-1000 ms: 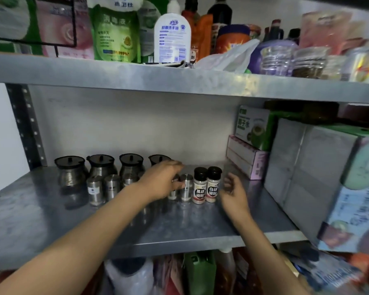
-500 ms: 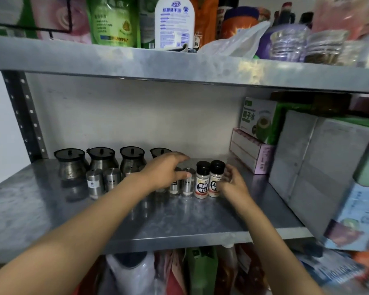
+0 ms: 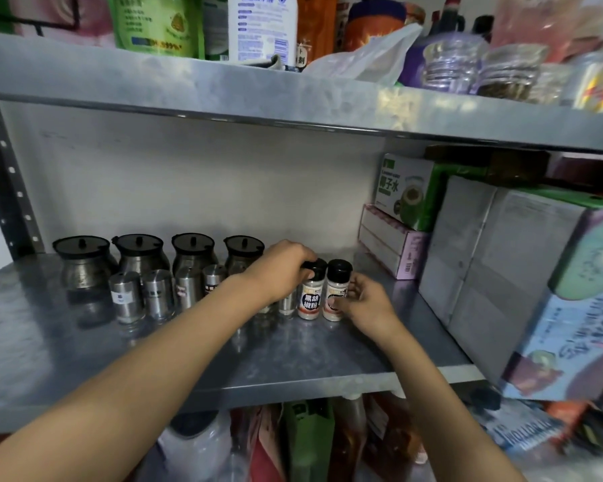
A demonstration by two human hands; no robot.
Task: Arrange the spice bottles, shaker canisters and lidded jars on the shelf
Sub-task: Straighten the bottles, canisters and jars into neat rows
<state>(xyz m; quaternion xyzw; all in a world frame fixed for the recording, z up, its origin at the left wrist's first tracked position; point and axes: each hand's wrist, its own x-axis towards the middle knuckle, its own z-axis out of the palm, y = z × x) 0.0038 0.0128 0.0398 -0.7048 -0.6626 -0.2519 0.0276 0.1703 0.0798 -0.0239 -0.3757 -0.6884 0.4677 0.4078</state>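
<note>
My left hand [image 3: 280, 271] curls its fingers [image 3: 302, 256] over the black cap of the dark-labelled clear plastic spice bottle [image 3: 310, 294], gripping it from above to steady it. My right hand [image 3: 364, 305] cups the white-labelled black-capped spice bottle [image 3: 335, 290] from its outer side, probably nudging the pair together. Left of my fingers stand small steel shaker canisters [image 3: 155, 296]; behind them, black-lidded steel jars [image 3: 138, 253] line the grey metal shelf [image 3: 293, 356].

Grey metal shelving [image 3: 293, 360], pale back wall [image 3: 188, 189], seemingly dim light
</note>
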